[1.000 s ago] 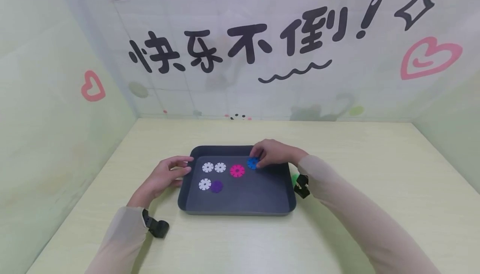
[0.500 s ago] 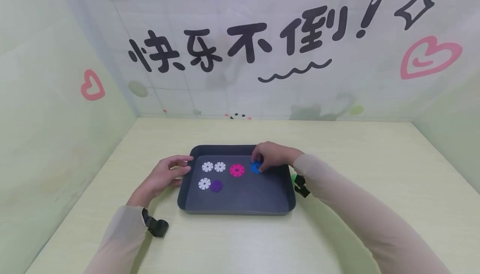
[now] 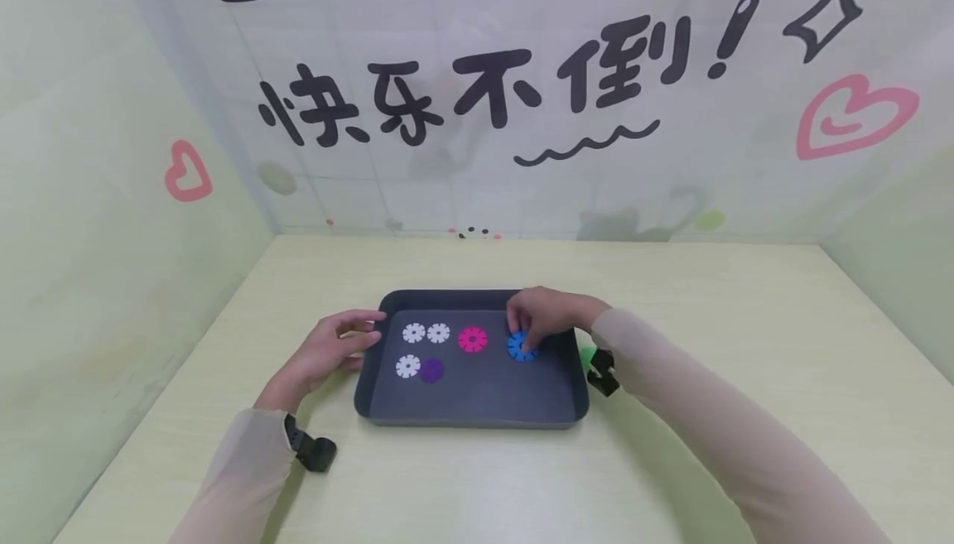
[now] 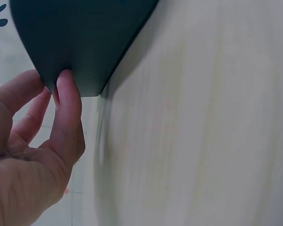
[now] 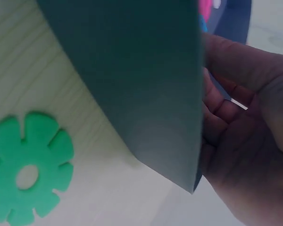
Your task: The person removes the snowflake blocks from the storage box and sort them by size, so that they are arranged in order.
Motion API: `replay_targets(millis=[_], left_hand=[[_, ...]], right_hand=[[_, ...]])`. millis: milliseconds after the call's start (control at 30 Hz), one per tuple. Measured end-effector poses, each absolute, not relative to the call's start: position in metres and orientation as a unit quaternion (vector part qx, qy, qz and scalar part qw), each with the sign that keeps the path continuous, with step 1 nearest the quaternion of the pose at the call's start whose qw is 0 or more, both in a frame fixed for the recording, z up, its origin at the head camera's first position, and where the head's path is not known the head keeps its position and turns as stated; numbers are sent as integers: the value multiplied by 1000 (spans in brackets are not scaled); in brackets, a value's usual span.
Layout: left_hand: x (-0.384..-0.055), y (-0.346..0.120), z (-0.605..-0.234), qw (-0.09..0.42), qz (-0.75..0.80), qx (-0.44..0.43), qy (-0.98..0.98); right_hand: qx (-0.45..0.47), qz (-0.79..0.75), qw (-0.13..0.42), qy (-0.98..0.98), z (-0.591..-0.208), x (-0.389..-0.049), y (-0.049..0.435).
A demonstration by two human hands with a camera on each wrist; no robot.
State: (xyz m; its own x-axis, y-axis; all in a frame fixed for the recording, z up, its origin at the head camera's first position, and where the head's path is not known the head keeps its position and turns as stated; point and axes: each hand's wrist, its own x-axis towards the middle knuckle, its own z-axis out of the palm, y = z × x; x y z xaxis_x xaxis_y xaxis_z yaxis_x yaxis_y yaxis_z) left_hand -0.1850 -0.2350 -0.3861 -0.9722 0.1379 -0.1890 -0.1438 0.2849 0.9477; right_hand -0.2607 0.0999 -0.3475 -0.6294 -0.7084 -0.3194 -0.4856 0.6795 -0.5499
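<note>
My right hand (image 3: 547,310) pinches a blue interlocking disc (image 3: 514,347) low over the right part of the dark grey tray (image 3: 477,401); the fingers hide part of the disc. On the left, my left hand (image 3: 331,347) holds the tray's left rim, with fingertips (image 4: 66,80) on the outer wall. Inside the tray lie a pink disc (image 3: 473,328), a purple disc (image 3: 432,370) and white discs (image 3: 413,333), one of them (image 3: 407,366) beside the purple one. In the right wrist view the tray wall (image 5: 141,94) covers most of the right fingertips.
A green disc (image 5: 52,157) lies on the pale wooden table (image 3: 477,494), just outside the tray's right wall. A printed cloth backdrop (image 3: 477,188) rises behind the table and along both sides. Each wrist wears a black camera, such as the left one (image 3: 316,453).
My right hand has moved a little right and nearer to me inside the tray, and the blue disc has gone with it. The left hand and the other discs stay put.
</note>
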Motion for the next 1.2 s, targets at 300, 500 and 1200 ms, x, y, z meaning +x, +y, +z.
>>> replay_targets(millis=[300,500,1200], left_hand=[[-185,-235,-387,116,594,-2,796],[-184,-235,-387,115,595,0,795],[-183,-235,-385,120,595,2,795]], right_hand=[[-363,-293,201,862,-338,-249,130],[-340,-344,174,858,-327,-238,161],[-194,-336,119,914,-354,-199,334]])
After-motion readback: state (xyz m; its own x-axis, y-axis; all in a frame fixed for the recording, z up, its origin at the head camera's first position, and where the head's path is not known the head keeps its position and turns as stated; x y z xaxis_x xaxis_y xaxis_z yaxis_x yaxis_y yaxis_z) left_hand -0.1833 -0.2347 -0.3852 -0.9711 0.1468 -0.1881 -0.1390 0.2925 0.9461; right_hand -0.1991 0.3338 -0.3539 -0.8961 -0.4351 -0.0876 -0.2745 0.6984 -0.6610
